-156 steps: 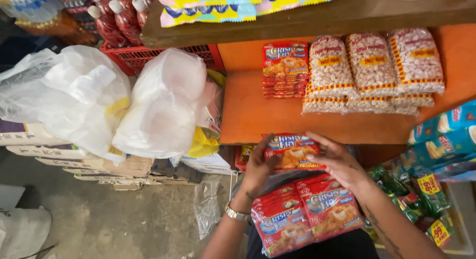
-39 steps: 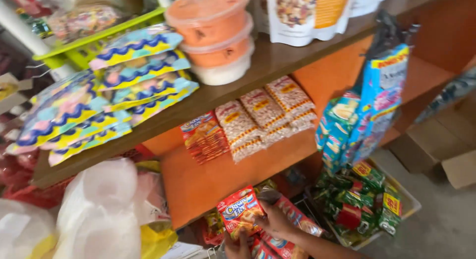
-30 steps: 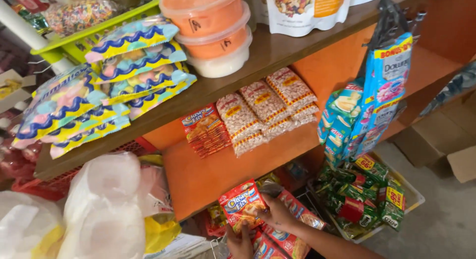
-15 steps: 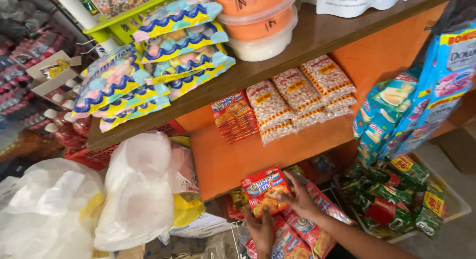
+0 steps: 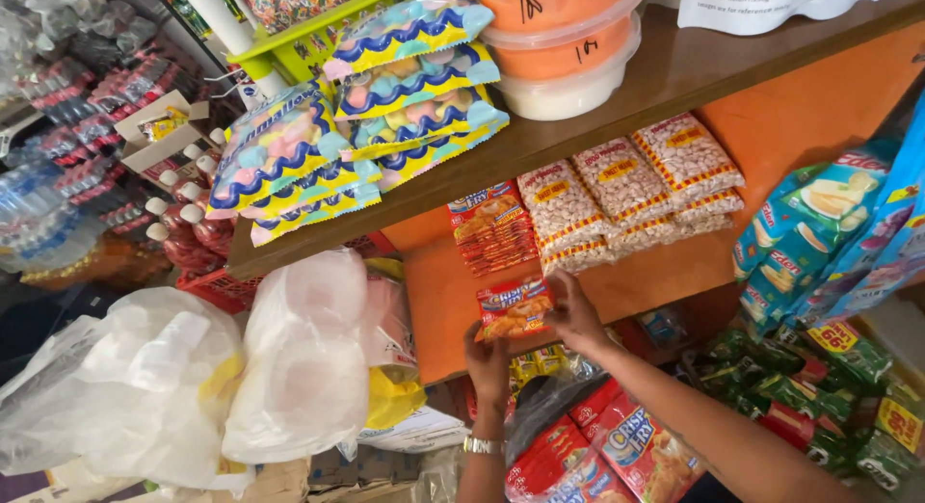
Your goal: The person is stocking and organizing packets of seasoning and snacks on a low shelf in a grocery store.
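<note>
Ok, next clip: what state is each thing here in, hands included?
Left hand: gripping the red snack packet by its left edge.
Right hand: gripping that packet's right edge.
Red snack packet: sealed, held over the orange shelf.
Orange lidded tubs: closed, stacked.
White plastic bags: full, bulging.

A small grocery shop, plainly. Wooden shelf (image 5: 674, 74) across the upper frame, stacked with many identical marshmallow bags (image 5: 385, 89) and lidded orange tubs (image 5: 564, 40). Below it, at centre, an orange shelf (image 5: 453, 301) with rows of peanut packets (image 5: 626, 185) and red snack packets (image 5: 491, 228). Bottled drinks (image 5: 87, 146) massed at upper left. Hanging snack strips (image 5: 819, 233) at right, more stock heaped at lower right.
</note>
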